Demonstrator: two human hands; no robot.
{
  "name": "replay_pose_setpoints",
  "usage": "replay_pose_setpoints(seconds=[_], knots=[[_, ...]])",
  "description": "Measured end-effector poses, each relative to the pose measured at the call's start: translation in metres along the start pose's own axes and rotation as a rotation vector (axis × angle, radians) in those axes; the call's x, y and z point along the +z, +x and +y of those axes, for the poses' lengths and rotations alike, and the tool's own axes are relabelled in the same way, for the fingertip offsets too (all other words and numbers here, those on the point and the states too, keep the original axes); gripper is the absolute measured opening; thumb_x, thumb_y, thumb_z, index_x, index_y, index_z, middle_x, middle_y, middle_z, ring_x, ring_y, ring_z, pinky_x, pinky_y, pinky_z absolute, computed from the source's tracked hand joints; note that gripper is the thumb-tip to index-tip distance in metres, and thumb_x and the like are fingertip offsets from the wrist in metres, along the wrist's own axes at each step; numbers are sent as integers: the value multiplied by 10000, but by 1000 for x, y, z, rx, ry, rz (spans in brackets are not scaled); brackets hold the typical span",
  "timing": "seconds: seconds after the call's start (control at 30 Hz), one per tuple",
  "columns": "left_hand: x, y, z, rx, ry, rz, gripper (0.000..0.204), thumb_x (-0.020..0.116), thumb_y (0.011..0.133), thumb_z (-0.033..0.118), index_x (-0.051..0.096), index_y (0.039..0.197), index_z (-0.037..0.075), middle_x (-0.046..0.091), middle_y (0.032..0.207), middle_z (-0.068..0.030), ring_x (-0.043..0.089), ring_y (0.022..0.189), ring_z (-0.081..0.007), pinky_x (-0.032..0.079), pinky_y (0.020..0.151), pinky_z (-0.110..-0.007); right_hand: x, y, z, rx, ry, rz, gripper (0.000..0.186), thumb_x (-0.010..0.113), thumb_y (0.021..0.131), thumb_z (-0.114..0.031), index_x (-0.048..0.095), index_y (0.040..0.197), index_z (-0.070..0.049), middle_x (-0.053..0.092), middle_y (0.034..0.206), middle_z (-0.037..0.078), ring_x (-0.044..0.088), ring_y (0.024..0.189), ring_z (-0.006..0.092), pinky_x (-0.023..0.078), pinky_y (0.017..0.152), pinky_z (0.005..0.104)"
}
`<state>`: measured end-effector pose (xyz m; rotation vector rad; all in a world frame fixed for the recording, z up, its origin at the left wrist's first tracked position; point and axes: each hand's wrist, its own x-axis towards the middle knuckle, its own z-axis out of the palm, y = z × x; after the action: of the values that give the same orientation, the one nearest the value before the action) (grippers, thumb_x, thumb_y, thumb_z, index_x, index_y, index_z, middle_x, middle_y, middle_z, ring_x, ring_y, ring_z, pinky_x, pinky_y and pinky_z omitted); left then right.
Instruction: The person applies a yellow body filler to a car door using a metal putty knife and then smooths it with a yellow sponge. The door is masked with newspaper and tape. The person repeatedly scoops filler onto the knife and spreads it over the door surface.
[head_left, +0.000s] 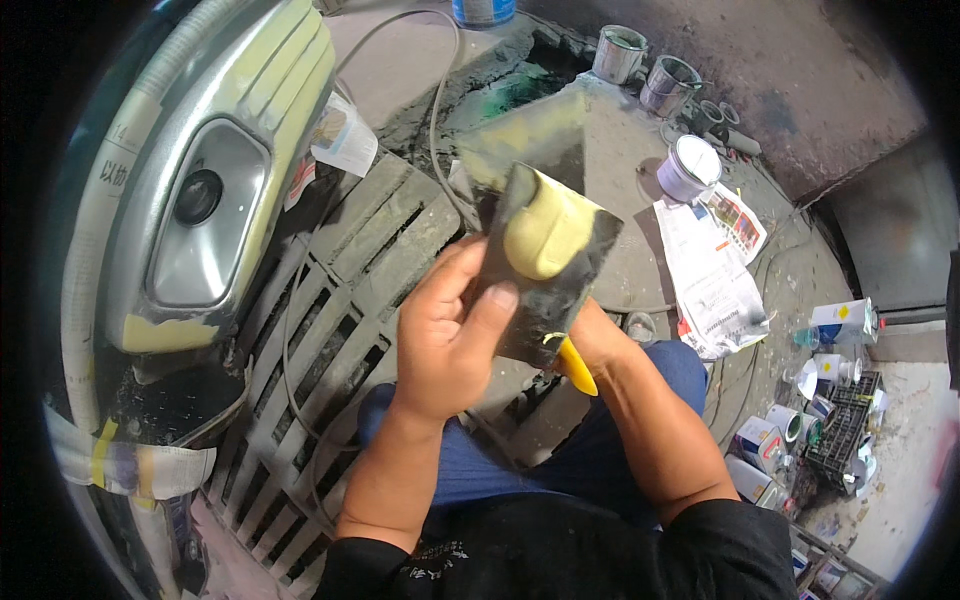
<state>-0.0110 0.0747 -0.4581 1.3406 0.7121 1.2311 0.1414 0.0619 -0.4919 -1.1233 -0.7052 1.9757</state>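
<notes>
My left hand [455,335] grips a dark flat plate [540,315] by its left side, thumb on top. A thick mound of pale yellow putty [549,232] lies on its upper part. Partly behind the plate is my right hand [592,338], with most of its fingers hidden. From beside that hand a yellow handle [577,368] sticks out below the plate; the rest of this tool is out of sight. Beyond the plate is a larger dark board [545,130] smeared with yellow. To the left stands a silver car body panel [212,215] with yellow putty patches [168,333].
A wooden pallet [355,215] is on the floor, with a hose [437,120] across it. Newspaper [712,275] and a white-lidded can [690,168] lie to the right. Open metal cans [619,55] stand at the back. Several containers surround a black crate [843,430] at right.
</notes>
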Motion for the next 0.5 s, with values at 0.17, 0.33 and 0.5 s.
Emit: replay_pose_setpoints(seconds=[0.17, 0.33, 0.5], knots=[[-7, 2, 1, 27, 57, 15, 338, 557, 901, 12, 538, 1225, -83, 576, 1184, -123, 565, 1073, -176, 431, 942, -291, -6, 5, 3, 4, -1, -59, 275, 540, 943, -249, 607, 1145, -74, 624, 801, 2, 549, 578, 99, 415, 453, 245], [-5, -3, 2, 169, 278, -16, 311, 574, 876, 17, 573, 1173, -76, 612, 1149, -163, 591, 1048, -225, 446, 929, -323, -8, 11, 11, -229, -95, 72, 265, 541, 951, -165, 589, 1181, -42, 642, 1017, 37, 599, 865, 129, 510, 713, 290], [-13, -2, 6, 188, 365, 18, 295, 581, 876, 39, 592, 1155, -55, 623, 1125, -168, 611, 1028, -253, 455, 915, -330, -11, 13, 13, -180, -142, 61, 266, 531, 959, -187, 602, 1157, -25, 647, 1007, 44, 603, 859, 130, 501, 712, 293]])
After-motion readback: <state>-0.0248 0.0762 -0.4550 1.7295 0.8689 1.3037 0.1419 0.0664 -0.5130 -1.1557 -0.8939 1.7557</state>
